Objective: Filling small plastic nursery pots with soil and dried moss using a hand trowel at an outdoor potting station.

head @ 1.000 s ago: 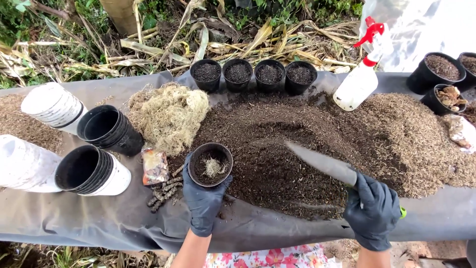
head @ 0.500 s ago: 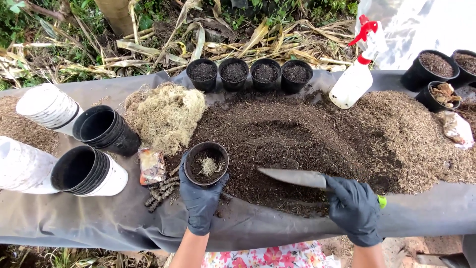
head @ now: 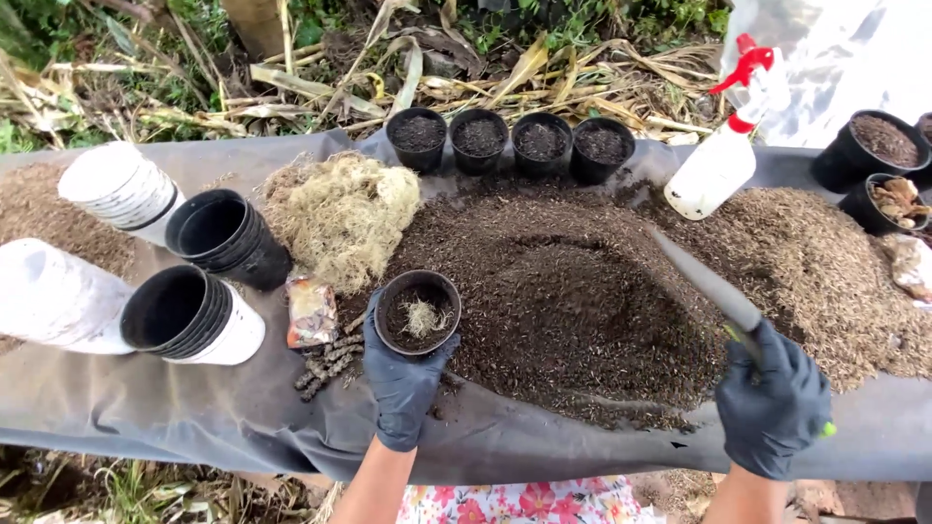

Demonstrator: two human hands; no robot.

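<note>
while the left hand [head: 400, 383], gloved in dark blue, wraps its fingers around the near side of a small black pot [head: 418, 312], the pot stands upright at the edge of the dark potting mix heap [head: 563, 291], presumably so the mix is within easy reach. pot contents: dark mix with a pale tuft of fibre on top. right hand [head: 772, 408], also gloved, is closed around the green handle of a trowel [head: 704, 281]; blade is raised over the heap, angled up and away, empty of soil as far as i can tell.

counts on the tabletop [head: 194, 417], covered in grey sheet:
- filled small black pots in a row at the far edge [head: 510, 141]: four.
- stacks of empty pots lying on their sides at left [head: 184, 277]: four stacks, exact pot numbers not readable.
- clump of pale dry moss [head: 340, 218]: one, just beside the held pot.
- white spray bottle with red trigger [head: 723, 160]: one, lying against the heap's far right.
- larger black pots at far right [head: 874, 150]: at least two, partly cut off.
</note>
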